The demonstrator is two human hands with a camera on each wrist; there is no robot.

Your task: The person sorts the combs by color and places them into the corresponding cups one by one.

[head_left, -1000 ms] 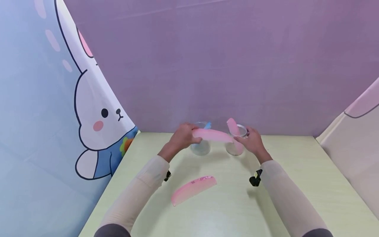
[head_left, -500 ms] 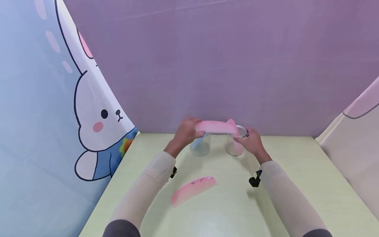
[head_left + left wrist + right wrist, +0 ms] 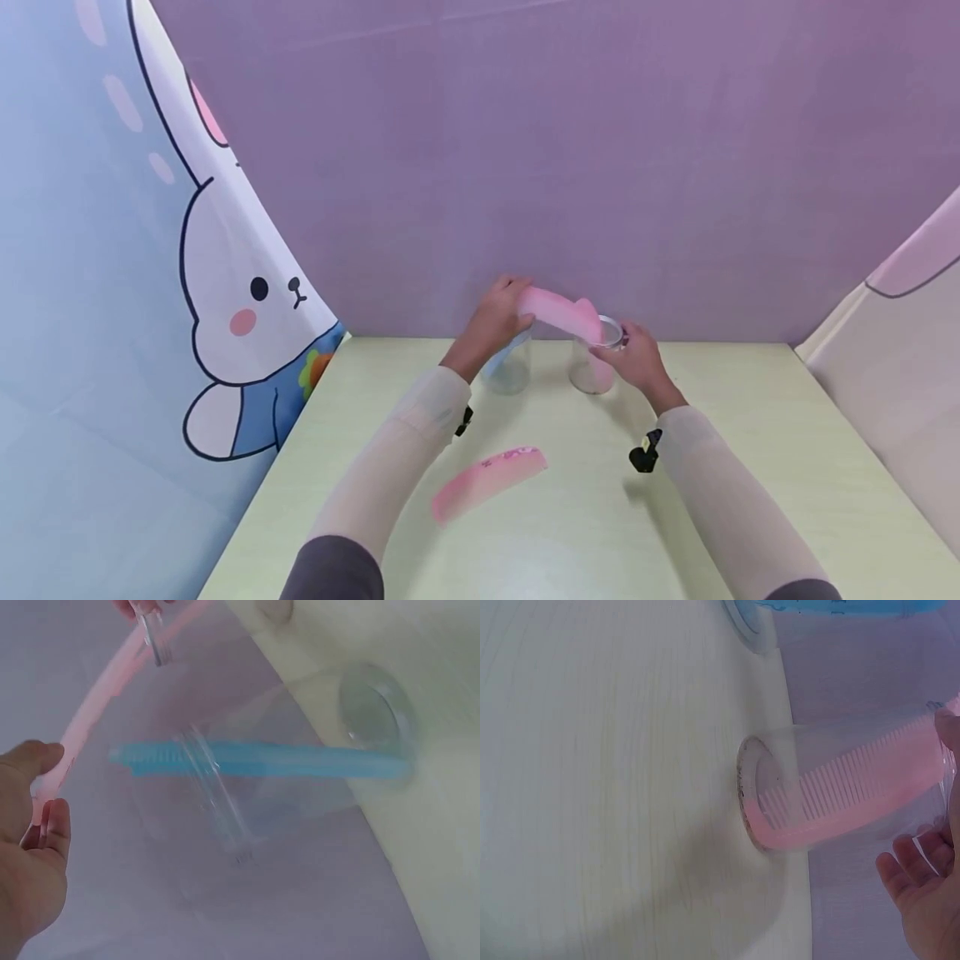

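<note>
My left hand (image 3: 495, 318) pinches one end of a pink comb (image 3: 557, 310), which slopes down to the right. The comb's other end is at the mouth of the right clear cup (image 3: 582, 367); whether it is inside the rim, I cannot tell. With thumb and fingers around its rim, my right hand (image 3: 637, 360) holds that cup upright on the table. Inside it leans another pink comb (image 3: 855, 787), teeth showing in the right wrist view. A blue comb (image 3: 285, 760) leans in the left clear cup (image 3: 514, 379), below my left hand.
Nearer to me, a pink comb (image 3: 489, 483) with a flower pattern lies flat on the pale table (image 3: 570, 533). A purple cloth backdrop (image 3: 525, 167) rises right behind the cups. Printed cloth with a rabbit (image 3: 225, 292) hangs on the left.
My left hand has moved up and right with its comb, from in front of the left cup toward the right cup, and the comb now tilts downward. My right hand stays at the cup.
</note>
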